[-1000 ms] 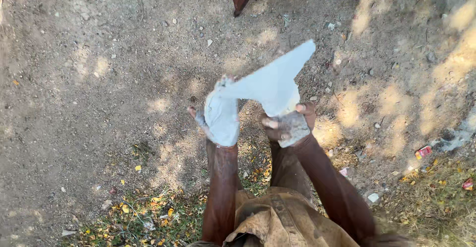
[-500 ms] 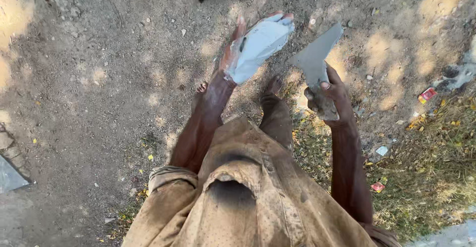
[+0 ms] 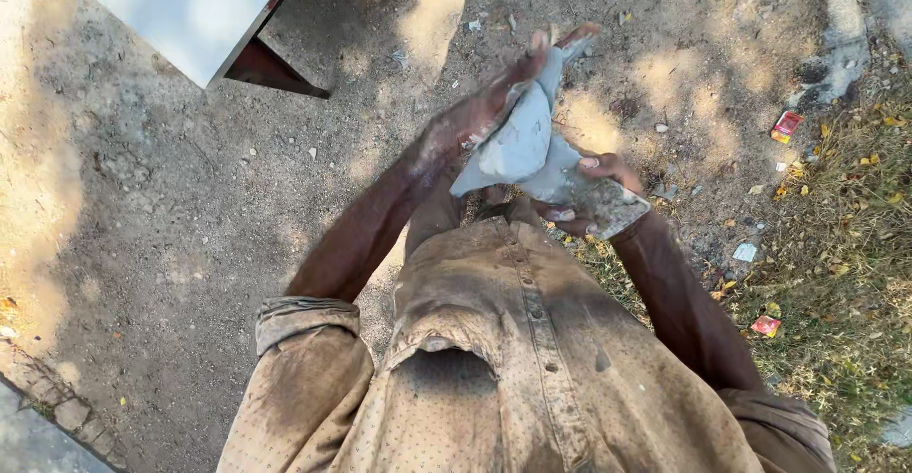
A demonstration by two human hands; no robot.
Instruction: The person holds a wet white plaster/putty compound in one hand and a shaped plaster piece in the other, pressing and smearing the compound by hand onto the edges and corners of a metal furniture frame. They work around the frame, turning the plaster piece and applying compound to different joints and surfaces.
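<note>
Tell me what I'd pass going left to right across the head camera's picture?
Brick edging → pale board with dark red frame → left hand on a grey cloth → right hand → red wrapper → dry grass.

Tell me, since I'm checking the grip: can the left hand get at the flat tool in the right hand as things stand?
Probably yes. The left hand, wrapped in a pale cloth, hangs just above the flat tool that the right hand holds; only the cloth lies between them.
</note>
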